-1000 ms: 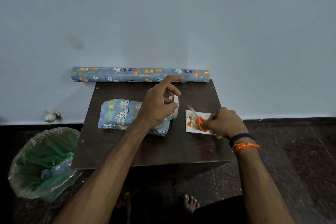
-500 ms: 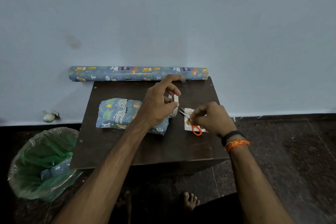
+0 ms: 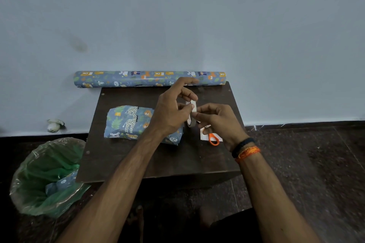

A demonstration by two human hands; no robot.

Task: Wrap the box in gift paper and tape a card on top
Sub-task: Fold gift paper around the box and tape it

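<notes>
Holding the tape roll upright, the left hand is pinching it; the right hand is picking at its edge, card at five o'clock, wrapped box at nine.

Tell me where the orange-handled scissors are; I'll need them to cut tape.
In the head view, the orange-handled scissors lie on the small white card, at the right side of the dark brown table, partly under the right hand.
</notes>
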